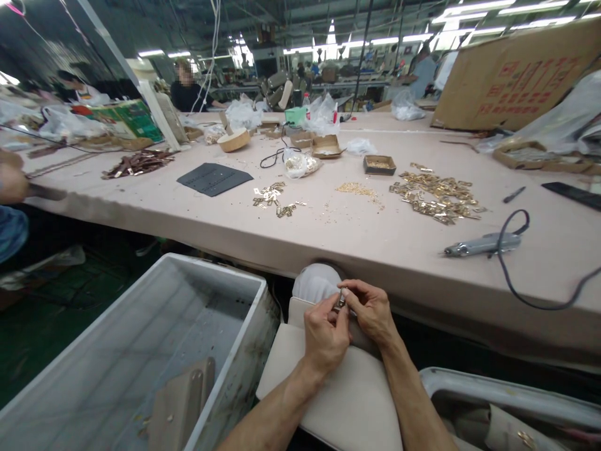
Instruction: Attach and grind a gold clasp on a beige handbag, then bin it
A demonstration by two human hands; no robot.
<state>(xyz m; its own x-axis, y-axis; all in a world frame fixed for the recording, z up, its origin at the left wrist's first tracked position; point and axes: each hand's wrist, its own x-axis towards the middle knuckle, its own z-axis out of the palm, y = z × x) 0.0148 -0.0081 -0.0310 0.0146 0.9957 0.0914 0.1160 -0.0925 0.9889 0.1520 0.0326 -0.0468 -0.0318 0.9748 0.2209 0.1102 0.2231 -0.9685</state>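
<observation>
Stretching across the view was the long worktable (263, 232), with a cream bag (347, 388) lying below its near edge. Over the bag, the left hand (325, 335) and right hand (370, 310) together pinched a small metal fitting (341, 300) between their fingertips.

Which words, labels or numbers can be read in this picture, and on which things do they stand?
None can be read.
Cardboard box: red printed characters, too blurred to read.
Green carton: print too small to read.
Left hand, right hand and the small metal part they hold: no text visible.
</observation>
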